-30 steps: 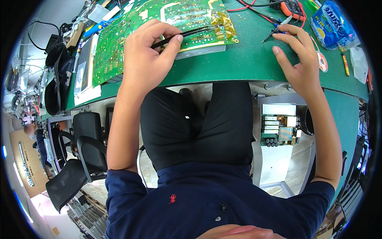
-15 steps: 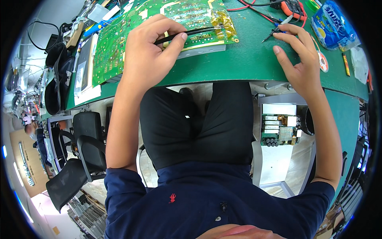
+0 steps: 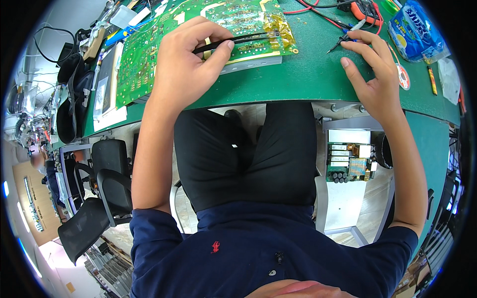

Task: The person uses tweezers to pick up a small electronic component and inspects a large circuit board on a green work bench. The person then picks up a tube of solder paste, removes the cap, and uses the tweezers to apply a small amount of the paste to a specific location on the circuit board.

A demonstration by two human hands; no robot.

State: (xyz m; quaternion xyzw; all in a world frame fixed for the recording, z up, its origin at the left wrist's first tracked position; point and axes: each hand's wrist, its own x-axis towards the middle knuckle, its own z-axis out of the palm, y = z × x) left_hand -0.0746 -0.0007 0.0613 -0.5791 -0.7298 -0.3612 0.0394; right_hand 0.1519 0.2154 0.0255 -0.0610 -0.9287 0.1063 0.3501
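Observation:
My left hand [image 3: 191,64] is closed on a pair of black tweezers [image 3: 223,43], pinched between thumb and fingers. Their tips reach right, to the yellow film-like tape [image 3: 280,36] on the near right corner of a large green circuit board [image 3: 141,62]. Whether the tips grip anything is too small to tell. My right hand [image 3: 375,74] is open over the green table, fingers bent and apart with nothing between them. Just left of its fingertips lies a black probe [image 3: 340,40] with a thin pointed tip.
Near the right hand lie red and black leads, an orange-cased meter [image 3: 375,12], a blue pack [image 3: 417,32] and a small reel [image 3: 403,77]. Tools and a black bag-like item [image 3: 72,94] fill the left side. Below the table, another circuit board [image 3: 353,161] rests on a white surface.
The tweezers' two arms look slightly farther apart, and the left hand has barely moved. The right hand stays in the same place.

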